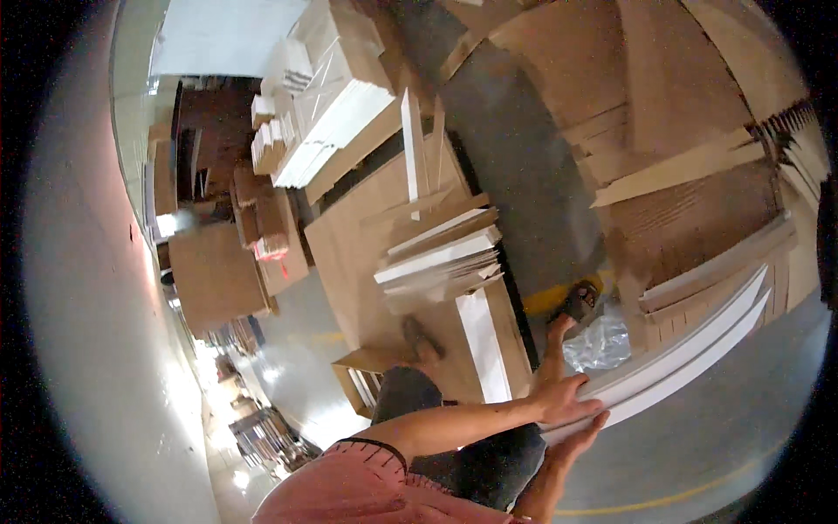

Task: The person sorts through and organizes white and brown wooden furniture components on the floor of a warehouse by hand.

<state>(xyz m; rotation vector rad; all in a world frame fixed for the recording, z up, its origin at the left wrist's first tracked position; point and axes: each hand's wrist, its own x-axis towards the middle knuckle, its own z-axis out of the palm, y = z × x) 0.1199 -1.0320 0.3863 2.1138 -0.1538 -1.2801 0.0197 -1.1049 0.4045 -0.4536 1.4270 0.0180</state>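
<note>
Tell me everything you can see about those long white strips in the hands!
The white strips are two long, narrow, plain pieces, perhaps coated board. They run side by side above grey floor, slanting toward the picture's upper right, curved-looking in this view. The left hand and right hand hold their near end.

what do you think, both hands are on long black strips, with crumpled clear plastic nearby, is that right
Wrong colour: the long strips are white, not black, in the head view. The left hand and right hand are on them, clear plastic nearby.

Stacked cardboard (690, 210), bundled white pieces (339, 127) and a yellow-lined grey floor (724, 410) suggest a workshop or warehouse.
</note>
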